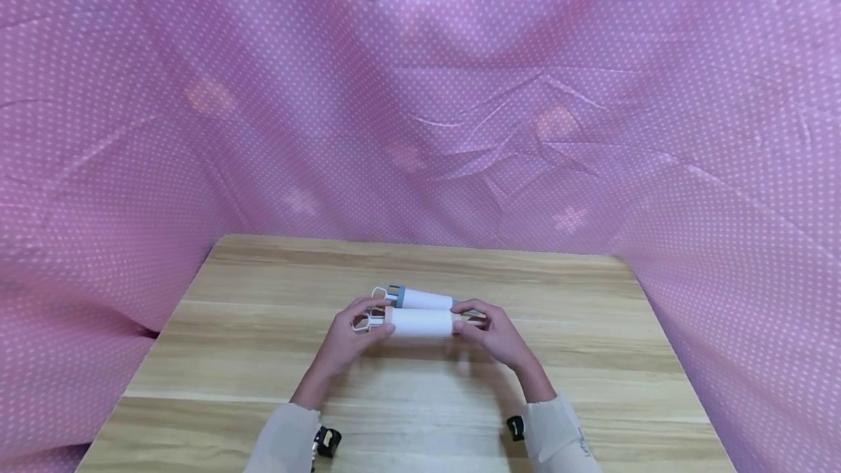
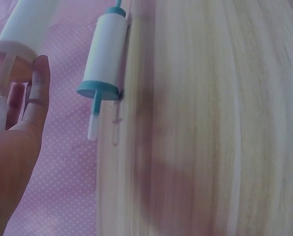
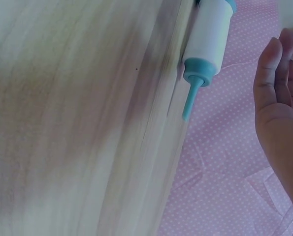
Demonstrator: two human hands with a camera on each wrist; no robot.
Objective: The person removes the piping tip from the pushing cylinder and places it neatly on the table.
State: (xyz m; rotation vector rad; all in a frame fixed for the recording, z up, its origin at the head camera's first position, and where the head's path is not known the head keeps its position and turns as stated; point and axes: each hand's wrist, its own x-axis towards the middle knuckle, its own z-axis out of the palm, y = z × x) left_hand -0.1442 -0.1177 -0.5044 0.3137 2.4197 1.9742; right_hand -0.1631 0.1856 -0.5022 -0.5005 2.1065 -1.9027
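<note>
You have both hands on one container: your left hand (image 1: 344, 334) pinches the handle end of the peach-ended tube (image 1: 422, 322) between thumb and fingers, and your right hand (image 1: 496, 334) grips its other end the same way, so the white barrel lies bare between the two. You are holding it roughly level and clear of the wooden table (image 1: 263, 356), near the middle, in front of the second container. At its left end a pale rod leads to a white loop handle (image 1: 363, 323) beside your left palm; at the right end a slim pale spout (image 1: 477, 322) runs within your right hand. Just behind it, with neither hand holding it, the teal-ended tube (image 1: 427, 300) lies on its side on the tabletop, its own white loop (image 1: 379, 293) toward your left and its tapering teal nozzle (image 3: 191, 101) toward your right. Both barrels are opaque white, with their ends covered, so you cannot tell from these views whether either has anything in it. Pink dotted cloth (image 1: 420, 130) hangs around the far side and flanks of your table.
</note>
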